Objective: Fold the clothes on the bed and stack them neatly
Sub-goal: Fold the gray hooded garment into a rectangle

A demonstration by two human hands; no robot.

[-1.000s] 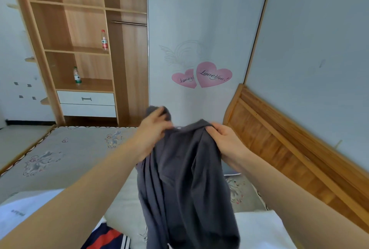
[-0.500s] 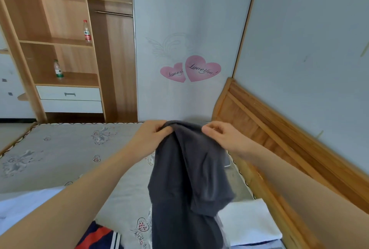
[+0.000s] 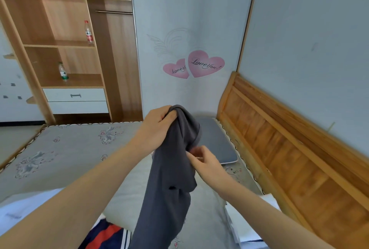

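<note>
Bedroom, patterned mattress (image 3: 65, 149) underfoot. Nearest: white clothes at bottom left (image 3: 22, 208) and bottom right (image 3: 251, 226), plus a red-and-navy striped piece (image 3: 105, 234), none folded yet. Above them hangs a grey shirt (image 3: 169, 189), bunched, off the bed. Left hand (image 3: 157, 127) grips its top edge in a fist; right hand (image 3: 201, 161) pinches lower down near a sleeve. Probably best to find both shoulders, shake flat, lay it down before folding. Further back: grey pillow (image 3: 217, 143), headboard (image 3: 289, 135), wardrobe (image 3: 65, 29).
</note>
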